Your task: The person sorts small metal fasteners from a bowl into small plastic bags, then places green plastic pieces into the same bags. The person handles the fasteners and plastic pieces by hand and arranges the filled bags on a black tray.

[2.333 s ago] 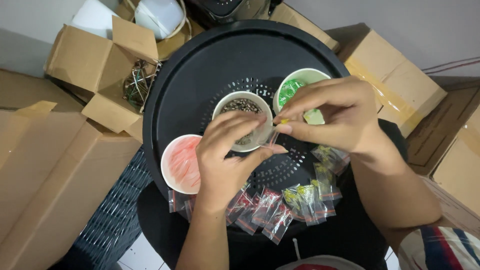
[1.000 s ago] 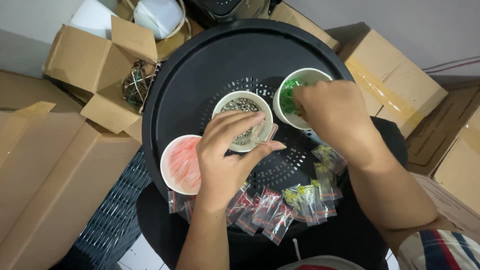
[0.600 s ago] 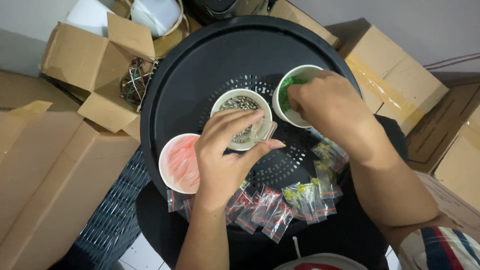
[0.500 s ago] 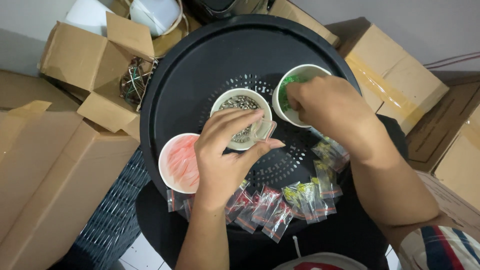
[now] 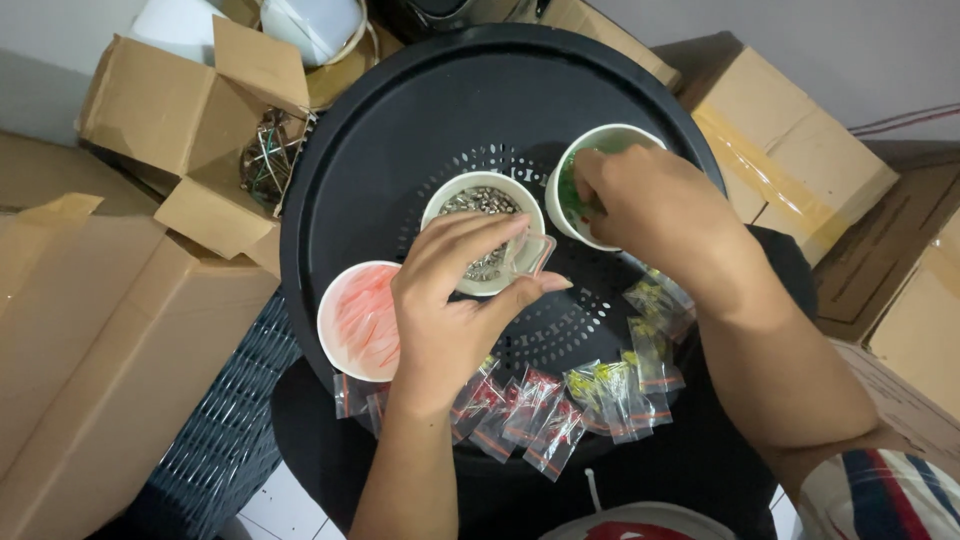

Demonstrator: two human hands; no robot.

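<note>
- Cardboard boxes crowd a round black tray point(image 5: 400, 130) on every side: an open box point(image 5: 190, 110) at upper left, flat cartons point(image 5: 90, 350) at left, and a taped box point(image 5: 790, 150) at upper right.
- A tangle of thin wires point(image 5: 268, 160) lies in the open box, just beside the tray's rim.
- A white container point(image 5: 310, 25) sits at the top edge, cut off by the frame.
- Three white bowls stand on the tray: a bowl of red parts point(image 5: 358, 320) at lower left, a bowl of small metal parts point(image 5: 483, 230) in the middle, and a bowl of green parts point(image 5: 600, 175) at right.
- The left hand point(image 5: 455, 310) reaches across the middle bowl and pinches a small clear bag point(image 5: 530, 255) between thumb and fingers, over that bowl's right rim.
- The right hand point(image 5: 655, 215) dips its bunched fingertips into the green bowl, covering much of it; whether they have hold of a part cannot be told.
- Small filled bags with red contents point(image 5: 525, 420) lie in a row along the tray's near edge, and bags with yellow contents point(image 5: 640, 370) lie to their right, below the right wrist.
- The parts in the bowls are too small to make out singly.
- A striped sleeve point(image 5: 890, 495) shows at the lower right corner.
</note>
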